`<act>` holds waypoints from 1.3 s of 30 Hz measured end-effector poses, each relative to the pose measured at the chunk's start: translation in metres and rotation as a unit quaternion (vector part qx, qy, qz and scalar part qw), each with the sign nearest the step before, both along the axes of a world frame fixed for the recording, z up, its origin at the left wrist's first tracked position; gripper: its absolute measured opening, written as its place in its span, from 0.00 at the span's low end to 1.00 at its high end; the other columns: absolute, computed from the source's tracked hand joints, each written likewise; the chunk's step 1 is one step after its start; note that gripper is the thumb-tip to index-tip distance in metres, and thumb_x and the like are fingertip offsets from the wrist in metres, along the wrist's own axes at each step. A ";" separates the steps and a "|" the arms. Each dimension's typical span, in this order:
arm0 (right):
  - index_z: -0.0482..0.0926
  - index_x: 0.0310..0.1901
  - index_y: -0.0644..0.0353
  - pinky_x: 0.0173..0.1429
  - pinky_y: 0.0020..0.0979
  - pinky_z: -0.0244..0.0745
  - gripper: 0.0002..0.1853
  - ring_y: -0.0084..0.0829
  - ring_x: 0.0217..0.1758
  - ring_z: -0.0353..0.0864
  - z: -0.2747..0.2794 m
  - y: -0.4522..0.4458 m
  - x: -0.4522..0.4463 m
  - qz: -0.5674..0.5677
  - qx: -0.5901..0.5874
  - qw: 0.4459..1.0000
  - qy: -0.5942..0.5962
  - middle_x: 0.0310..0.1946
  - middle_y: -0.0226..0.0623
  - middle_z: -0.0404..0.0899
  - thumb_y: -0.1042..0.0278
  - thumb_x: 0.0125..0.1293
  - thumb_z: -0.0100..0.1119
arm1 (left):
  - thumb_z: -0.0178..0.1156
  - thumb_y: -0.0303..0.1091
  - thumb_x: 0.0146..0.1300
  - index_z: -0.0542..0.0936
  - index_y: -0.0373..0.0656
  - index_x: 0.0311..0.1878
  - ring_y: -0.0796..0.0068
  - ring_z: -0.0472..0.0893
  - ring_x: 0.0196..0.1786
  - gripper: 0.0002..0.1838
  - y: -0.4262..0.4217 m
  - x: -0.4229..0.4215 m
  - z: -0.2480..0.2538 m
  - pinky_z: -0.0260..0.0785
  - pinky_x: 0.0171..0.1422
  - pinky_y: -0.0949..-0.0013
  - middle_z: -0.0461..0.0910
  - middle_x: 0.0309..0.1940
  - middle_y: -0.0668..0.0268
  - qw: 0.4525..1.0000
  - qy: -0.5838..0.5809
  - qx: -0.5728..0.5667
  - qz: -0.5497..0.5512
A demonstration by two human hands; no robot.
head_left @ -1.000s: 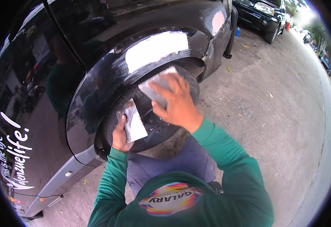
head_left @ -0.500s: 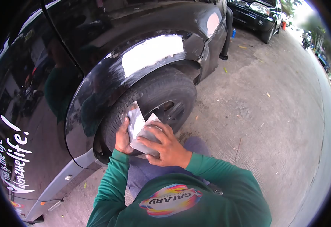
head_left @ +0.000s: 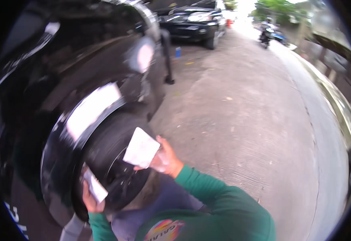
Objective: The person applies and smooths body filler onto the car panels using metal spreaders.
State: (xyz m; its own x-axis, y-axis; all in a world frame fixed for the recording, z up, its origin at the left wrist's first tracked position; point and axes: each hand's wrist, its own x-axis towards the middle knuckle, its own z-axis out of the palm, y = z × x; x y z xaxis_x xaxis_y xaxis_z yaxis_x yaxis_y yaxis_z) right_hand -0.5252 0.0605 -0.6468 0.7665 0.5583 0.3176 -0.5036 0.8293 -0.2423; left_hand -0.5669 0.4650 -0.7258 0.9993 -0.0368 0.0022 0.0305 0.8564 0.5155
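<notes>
Broad plate (head_left: 141,148), pale-faced, sits before the wheel (head_left: 110,133) in the right hand (head_left: 164,160), whose fingers grasp it mostly from behind. The left hand (head_left: 92,201) clasps a narrow plate (head_left: 96,187), also by the wheel. Above, on the black car (head_left: 99,48), is a white patch (head_left: 93,110), untouched. I'd hold the broad plate level, its edge clean. Blur spoils things: its face seems smeared, though I can't be sure, and most fingertips are hidden.

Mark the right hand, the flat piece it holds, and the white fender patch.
Right hand (head_left: 163,159), head view: its middle.
Flat piece (head_left: 141,148), head view: middle of pale face.
White fender patch (head_left: 93,110), head view: its middle.
</notes>
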 end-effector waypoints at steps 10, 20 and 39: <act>0.80 0.74 0.66 0.74 0.50 0.86 0.23 0.42 0.70 0.90 -0.002 -0.026 0.030 -0.346 -0.301 0.888 -0.039 0.67 0.46 0.90 0.71 0.83 0.67 | 0.64 0.51 0.89 0.81 0.45 0.79 0.67 0.92 0.58 0.26 -0.039 -0.007 0.010 0.86 0.67 0.58 0.91 0.62 0.64 0.998 0.012 0.063 -0.015; 0.86 0.70 0.64 0.74 0.40 0.82 0.22 0.35 0.67 0.89 0.057 0.018 0.003 -0.362 -0.531 0.754 -0.134 0.63 0.41 0.91 0.76 0.77 0.63 | 0.61 0.49 0.91 0.77 0.38 0.84 0.61 0.93 0.62 0.30 -0.042 -0.015 0.042 0.86 0.72 0.54 0.91 0.65 0.56 0.983 0.040 0.173 0.049; 0.88 0.67 0.58 0.78 0.54 0.69 0.24 0.39 0.73 0.82 0.049 0.050 -0.039 -0.264 -0.596 0.239 -0.719 0.65 0.36 0.88 0.69 0.71 0.64 | 0.55 0.41 0.94 0.84 0.35 0.74 0.62 0.95 0.58 0.21 -0.070 0.002 0.075 0.89 0.66 0.57 0.93 0.60 0.57 0.960 0.101 0.250 0.079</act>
